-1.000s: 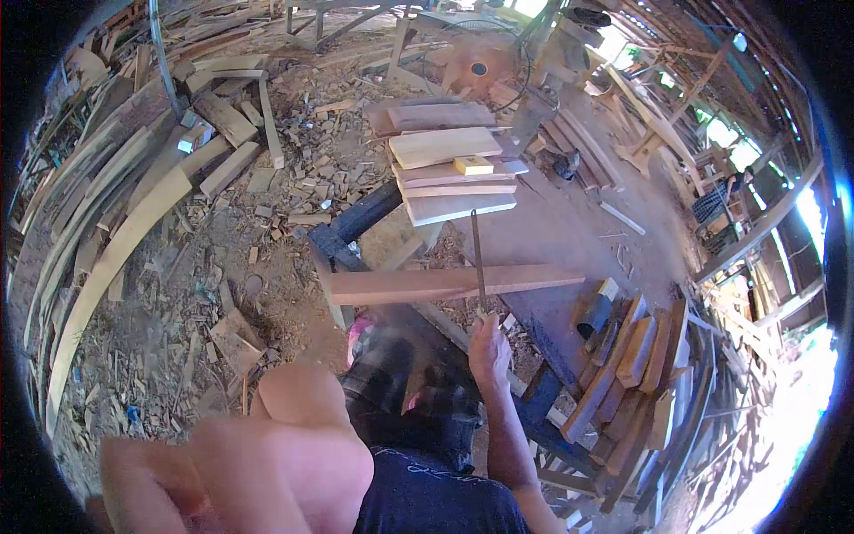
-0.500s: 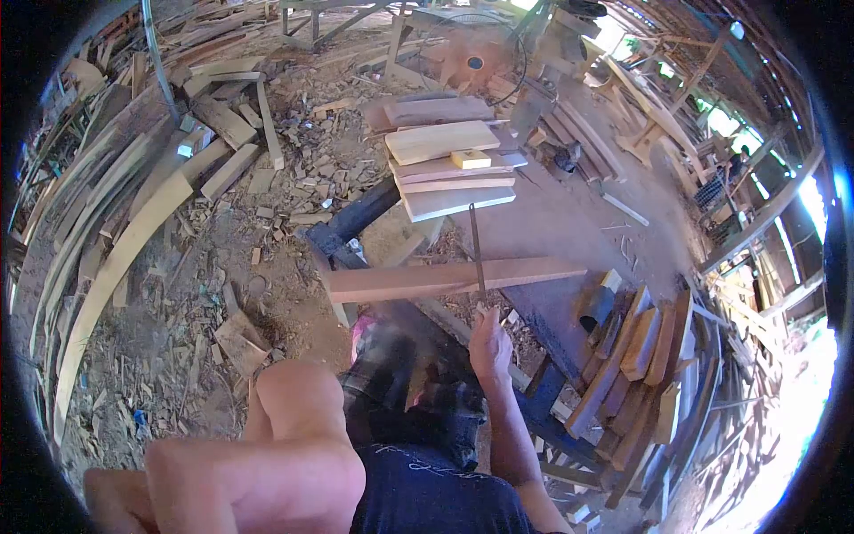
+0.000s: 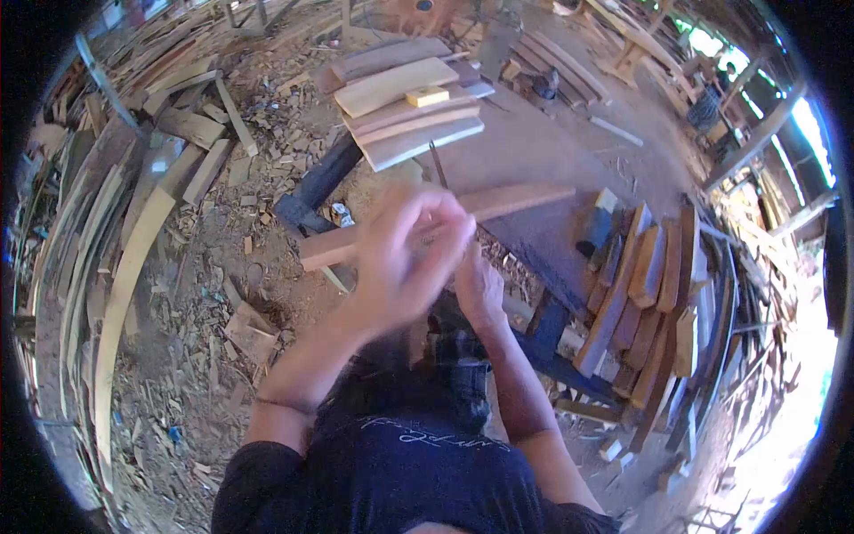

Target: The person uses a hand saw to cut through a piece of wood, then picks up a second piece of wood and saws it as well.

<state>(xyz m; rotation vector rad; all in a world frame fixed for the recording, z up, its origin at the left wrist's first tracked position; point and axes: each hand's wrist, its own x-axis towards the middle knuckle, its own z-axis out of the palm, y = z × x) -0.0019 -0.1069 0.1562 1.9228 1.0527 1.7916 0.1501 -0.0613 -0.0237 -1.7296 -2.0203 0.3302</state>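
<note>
Brown rod [image 3: 438, 165] clasped in right fingers [image 3: 472, 267]; left fingers [image 3: 448, 251] half-curled, apart.

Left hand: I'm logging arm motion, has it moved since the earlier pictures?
Yes, forward and rightward: the left hand now overlaps the reddish plank in view; earlier the left arm was at lower left, clear of it.

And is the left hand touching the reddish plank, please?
Cannot tell: in the head view, the blurred left hand covers part of the reddish plank, hiding any contact or gap.
</note>
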